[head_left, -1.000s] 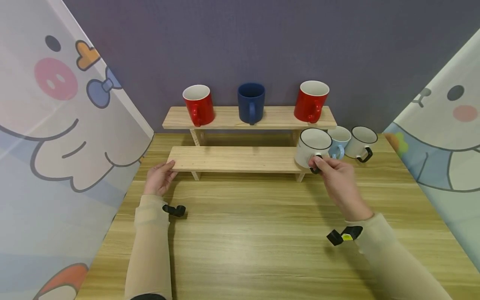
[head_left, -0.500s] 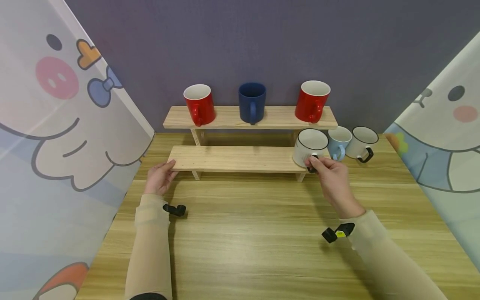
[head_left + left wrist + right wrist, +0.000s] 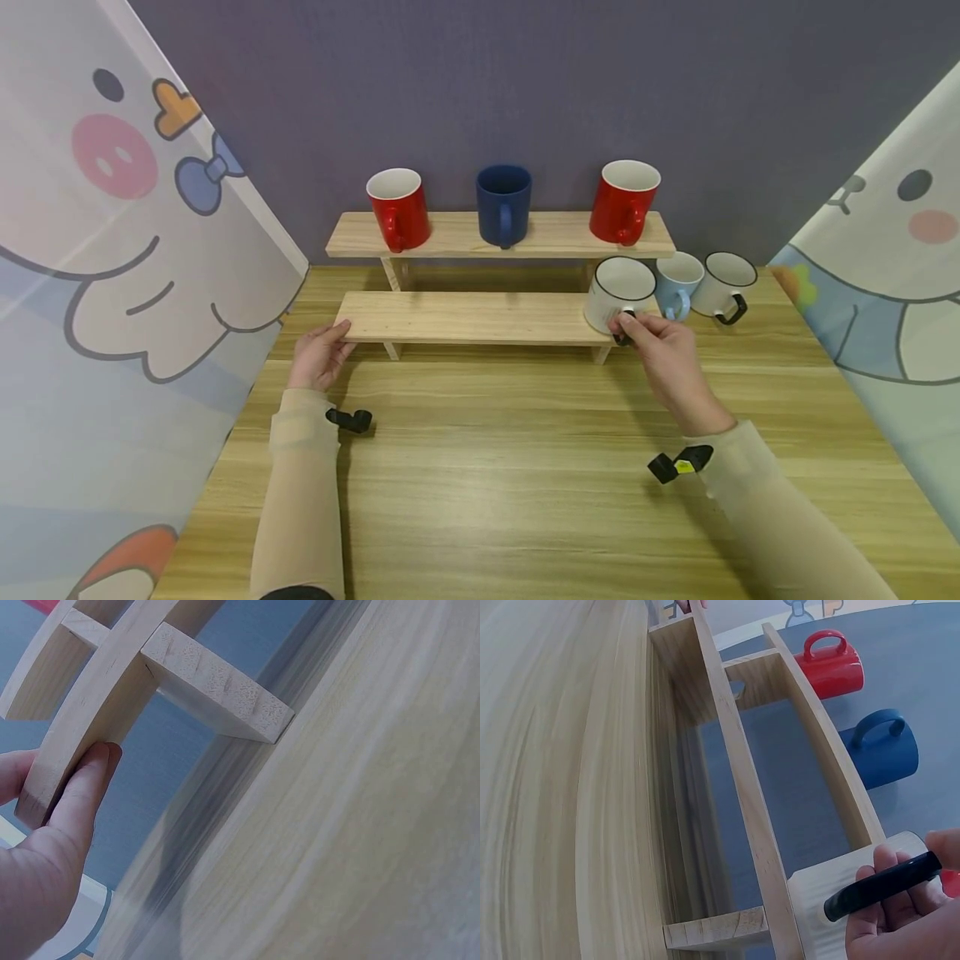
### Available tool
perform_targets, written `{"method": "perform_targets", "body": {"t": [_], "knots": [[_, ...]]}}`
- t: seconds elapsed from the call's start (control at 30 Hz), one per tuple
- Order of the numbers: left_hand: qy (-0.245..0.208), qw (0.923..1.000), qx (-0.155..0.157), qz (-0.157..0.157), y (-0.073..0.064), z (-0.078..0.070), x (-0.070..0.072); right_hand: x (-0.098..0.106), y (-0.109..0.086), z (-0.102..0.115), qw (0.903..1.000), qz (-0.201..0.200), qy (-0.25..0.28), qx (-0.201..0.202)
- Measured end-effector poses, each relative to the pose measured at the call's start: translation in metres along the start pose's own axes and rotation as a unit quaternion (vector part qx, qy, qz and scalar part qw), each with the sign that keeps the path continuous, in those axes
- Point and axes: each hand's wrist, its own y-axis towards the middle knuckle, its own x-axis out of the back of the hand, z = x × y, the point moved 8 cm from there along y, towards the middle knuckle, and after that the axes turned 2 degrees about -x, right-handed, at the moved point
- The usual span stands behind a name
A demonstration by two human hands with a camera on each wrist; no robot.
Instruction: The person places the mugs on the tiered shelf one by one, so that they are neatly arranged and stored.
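Observation:
A two-tier wooden shelf (image 3: 465, 317) stands on the table. My left hand (image 3: 318, 357) grips the left end of its lower board, thumb above and fingers beneath, as the left wrist view shows. At the board's right end sits a white mug (image 3: 611, 302) with a black rim. Its black handle (image 3: 885, 886) is held by my right hand (image 3: 663, 354), the fingers curled through it. On the upper board stand a red mug (image 3: 401, 212), a dark blue mug (image 3: 504, 207) and a second red mug (image 3: 624, 204), handles facing forward.
On the table right of the shelf are a light blue mug (image 3: 677, 287) and another white mug (image 3: 722, 287) with a black handle. A grey wall (image 3: 480, 92) rises behind the shelf. Cartoon-printed panels (image 3: 112, 250) flank both sides of the wooden table (image 3: 495, 475).
My right hand has moved slightly left with the white mug, which has shifted inward along the lower board. In the last half second it hardly moves. My left hand stays on the shelf.

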Motion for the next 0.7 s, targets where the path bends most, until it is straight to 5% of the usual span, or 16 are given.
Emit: {"method": "perform_targets", "body": {"t": [0.5, 0.7], "knots": [[0.001, 1.0, 0.0, -0.001, 0.0, 0.0, -0.002, 0.012, -0.003, 0.0, 0.9983, -0.004, -0.058, -0.007], [-0.001, 1.0, -0.001, 0.003, -0.001, -0.001, -0.003, 0.023, -0.005, 0.005, 0.9995, -0.025, -0.017, 0.01]]}}
